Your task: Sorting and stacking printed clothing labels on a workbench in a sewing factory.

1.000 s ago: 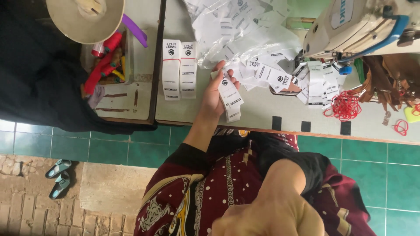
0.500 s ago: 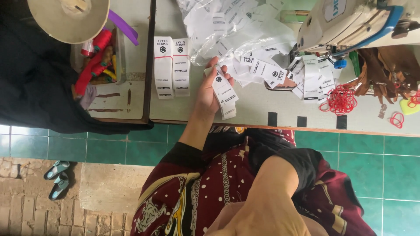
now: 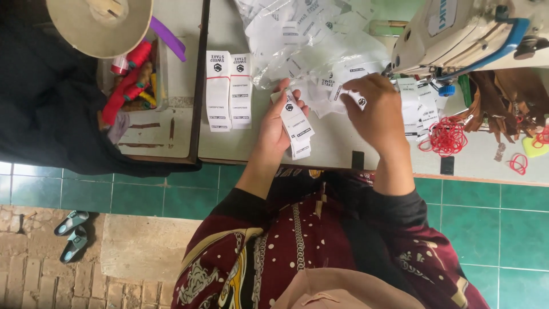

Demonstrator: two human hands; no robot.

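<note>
Left hand (image 3: pixel 280 123) has its grip closed around a stack of white labels (image 3: pixel 296 123), held just above the counter (image 3: pixel 337 143); right hand (image 3: pixel 374 111) pinches one label (image 3: pixel 355 98) from the loose pile (image 3: pixel 320 51).

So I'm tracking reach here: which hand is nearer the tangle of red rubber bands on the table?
The right hand. It picks at loose labels just left of the red rubber bands, not touching them. The left hand is farther off, holding a stack of white labels.

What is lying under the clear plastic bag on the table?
Under the clear plastic bag lie loose white labels with black marks. The right hand covers its lower edge, so labels there stay hidden.
</note>
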